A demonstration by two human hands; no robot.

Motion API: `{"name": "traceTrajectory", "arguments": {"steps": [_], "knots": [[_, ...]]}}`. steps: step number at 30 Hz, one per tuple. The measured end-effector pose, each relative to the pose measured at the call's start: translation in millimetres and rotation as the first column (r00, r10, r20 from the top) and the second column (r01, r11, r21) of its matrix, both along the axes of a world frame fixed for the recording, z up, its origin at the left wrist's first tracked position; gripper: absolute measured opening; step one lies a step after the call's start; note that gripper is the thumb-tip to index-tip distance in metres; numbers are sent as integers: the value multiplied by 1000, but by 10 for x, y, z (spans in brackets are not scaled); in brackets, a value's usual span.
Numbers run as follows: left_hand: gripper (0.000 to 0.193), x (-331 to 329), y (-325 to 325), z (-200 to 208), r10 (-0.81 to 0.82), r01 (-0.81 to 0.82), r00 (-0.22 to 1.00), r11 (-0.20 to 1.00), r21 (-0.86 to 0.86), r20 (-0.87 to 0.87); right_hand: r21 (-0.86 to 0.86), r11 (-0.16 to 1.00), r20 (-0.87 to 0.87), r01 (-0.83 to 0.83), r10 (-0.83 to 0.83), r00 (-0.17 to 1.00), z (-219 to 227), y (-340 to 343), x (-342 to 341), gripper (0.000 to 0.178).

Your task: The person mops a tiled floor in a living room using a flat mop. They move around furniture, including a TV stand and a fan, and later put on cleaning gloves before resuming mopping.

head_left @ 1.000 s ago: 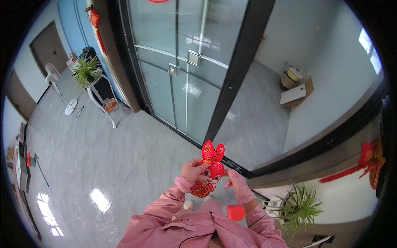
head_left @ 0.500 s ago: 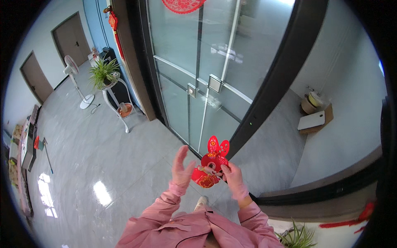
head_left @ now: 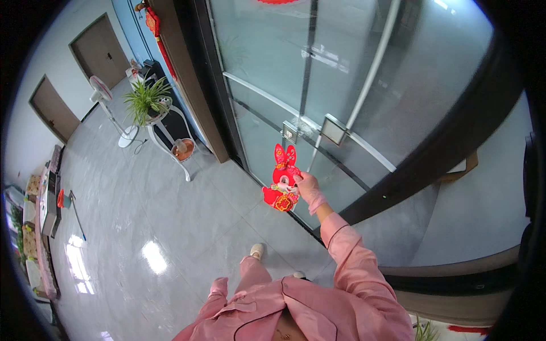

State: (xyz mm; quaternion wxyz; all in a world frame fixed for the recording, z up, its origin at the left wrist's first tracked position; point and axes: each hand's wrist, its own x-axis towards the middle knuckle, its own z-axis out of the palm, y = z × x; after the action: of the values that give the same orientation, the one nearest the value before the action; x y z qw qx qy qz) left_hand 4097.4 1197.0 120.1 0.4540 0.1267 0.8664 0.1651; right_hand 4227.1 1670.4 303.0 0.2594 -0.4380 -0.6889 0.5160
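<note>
A red rabbit-shaped paper decoration (head_left: 284, 183), with long ears and gold details, hangs upright from my right hand (head_left: 309, 187). That hand wears a thin pink glove and pinches the decoration's right edge, with my arm stretched forward. Behind it stands the glass door (head_left: 267, 68) with white bars and square metal lock plates (head_left: 334, 129). I cannot tell whether the decoration touches the glass. Low by my body, my left hand (head_left: 218, 286) shows only in part, and its fingers cannot be made out.
A potted spider plant (head_left: 147, 101) stands on a white stand (head_left: 170, 149) left of the door, with a floor fan (head_left: 108, 102) beyond. A dark door frame (head_left: 432, 153) curves along the right. A bin and a long-handled tool (head_left: 78, 213) are far left.
My right hand has carried the rabbit decoration forward, nearer the glass door. My left hand has dropped from beside it to my side. I have come closer to the door, one foot forward.
</note>
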Motion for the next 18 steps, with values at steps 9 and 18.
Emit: {"name": "traceTrajectory", "arguments": {"steps": [9,18], "knots": [[24,-1524,61,-311,520,-550,797,835,11,307,-127,950,7,284,-285,958,-230,272,-646,22],[40,-2171,1264,2,454,-564,788,803,193,417,173,893,98,417,-436,894,-565,328,-784,23]]}}
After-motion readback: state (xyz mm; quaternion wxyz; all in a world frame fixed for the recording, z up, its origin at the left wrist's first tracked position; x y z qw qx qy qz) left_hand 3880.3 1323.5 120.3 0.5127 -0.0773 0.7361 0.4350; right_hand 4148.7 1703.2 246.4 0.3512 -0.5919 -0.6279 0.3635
